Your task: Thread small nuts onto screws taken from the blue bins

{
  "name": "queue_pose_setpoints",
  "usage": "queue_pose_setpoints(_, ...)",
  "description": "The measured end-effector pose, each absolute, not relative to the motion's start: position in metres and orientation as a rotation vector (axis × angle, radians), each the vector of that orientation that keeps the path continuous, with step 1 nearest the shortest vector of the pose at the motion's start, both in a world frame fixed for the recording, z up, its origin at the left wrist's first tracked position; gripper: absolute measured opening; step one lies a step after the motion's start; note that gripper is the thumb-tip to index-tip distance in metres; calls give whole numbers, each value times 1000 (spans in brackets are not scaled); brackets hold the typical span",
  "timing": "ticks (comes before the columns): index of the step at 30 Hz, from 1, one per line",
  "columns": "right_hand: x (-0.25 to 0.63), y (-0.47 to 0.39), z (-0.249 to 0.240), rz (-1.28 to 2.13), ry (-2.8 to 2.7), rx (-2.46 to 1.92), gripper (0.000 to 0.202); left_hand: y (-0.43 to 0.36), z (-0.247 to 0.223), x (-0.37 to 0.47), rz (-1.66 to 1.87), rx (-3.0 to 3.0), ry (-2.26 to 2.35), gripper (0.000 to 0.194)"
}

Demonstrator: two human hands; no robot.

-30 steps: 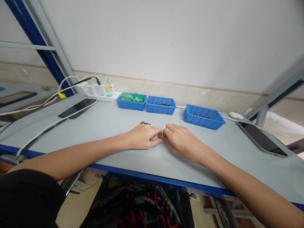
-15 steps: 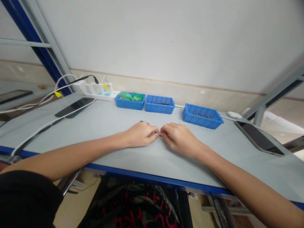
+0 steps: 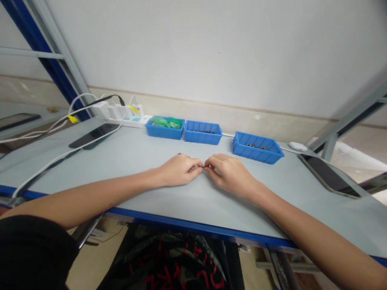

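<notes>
Black or nearly so, one thin piece (image 3: 204,166) is located between the fingertips of your left hand (image 3: 181,170) and your right hand (image 3: 228,171). Your right thumb and forefinger pinch one end; your left pair appears to pinch the other. Its identity cannot be told at this size. Your two forearms (image 3: 115,195) lie low over the grey tabletop (image 3: 169,201), presumably to steady so fine a grip. One cluster of metallic parts (image 3: 183,154) sits just beyond your left hand, partly hidden by it, probably for a short reach; its count cannot be taken.

Blue bins: three, all beyond your hands, a placement that likely leaves working room. The left bin (image 3: 165,133), beyond your left hand, holds green bags (image 3: 169,122); the middle bin (image 3: 203,138), beyond the gap between your hands, holds dark bits (image 3: 205,132); the right bin (image 3: 256,154), beyond your right hand, holds brownish pieces (image 3: 256,147).

Phones on your tabletop: two, the left phone (image 3: 87,139) and right phone (image 3: 328,175), each well outside its nearer hand.
</notes>
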State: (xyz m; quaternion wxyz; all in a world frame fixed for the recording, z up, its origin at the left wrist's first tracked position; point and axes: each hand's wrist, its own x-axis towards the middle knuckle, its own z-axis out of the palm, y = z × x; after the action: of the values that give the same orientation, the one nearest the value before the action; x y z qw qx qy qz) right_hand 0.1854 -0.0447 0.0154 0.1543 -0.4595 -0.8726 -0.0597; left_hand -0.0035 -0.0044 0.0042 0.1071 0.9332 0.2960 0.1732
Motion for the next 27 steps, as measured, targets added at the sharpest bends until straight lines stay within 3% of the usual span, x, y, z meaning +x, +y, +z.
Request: queue_pose_setpoints(27, 185, -45, 17, -108, -2501, -1221, 11, -3, 3, -6, 572, 2692, 837, 18)
